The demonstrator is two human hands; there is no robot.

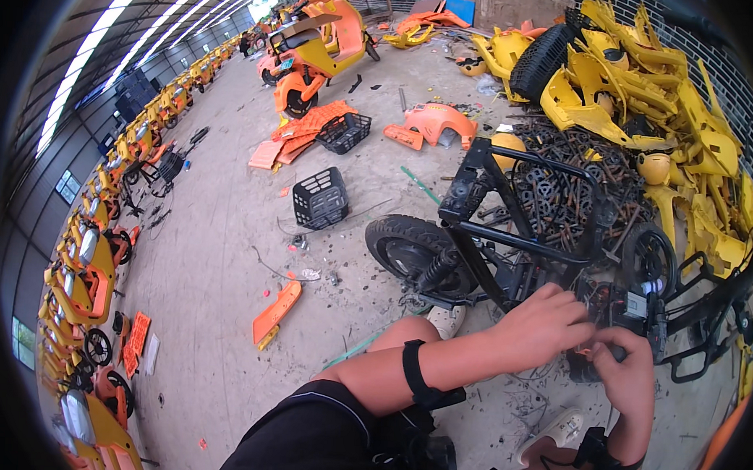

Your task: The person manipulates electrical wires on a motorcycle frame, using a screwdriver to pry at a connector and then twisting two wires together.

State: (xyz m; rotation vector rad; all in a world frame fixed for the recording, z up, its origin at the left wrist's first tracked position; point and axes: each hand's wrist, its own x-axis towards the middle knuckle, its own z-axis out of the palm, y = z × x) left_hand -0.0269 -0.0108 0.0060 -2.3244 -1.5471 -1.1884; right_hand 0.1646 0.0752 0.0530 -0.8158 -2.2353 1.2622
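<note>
"Two hands, close together: what is the left hand (547,326) doing?"

"Its fingers curl downward beside the stripped black scooter frame (519,240), knuckles up. Whatever lies under the fingertips is hidden, so I can't tell if it grips anything."

"And the right hand (627,368)?"

"Just beside it, thumb and fingers bent toward a small orange piece (585,353). I can't tell whether they pinch it or only come near."

"Where exactly is the frame?"

"On the concrete floor (216,253), across the right half of the view. A black-tyred wheel (385,235) is at its left end; another wheel (651,257) stands farther right. A box with a pale grey face (636,305) sits just beyond the right hand."

"What's behind it?"

"A heap of rusty metal parts (554,201), then a tall pile of yellow panels (652,87) by the brick wall (740,83)."

"And to the left?"

"A black basket (319,199), an orange panel (277,313) nearer, and a long row of yellow scooters (85,264) at the far left."
</note>
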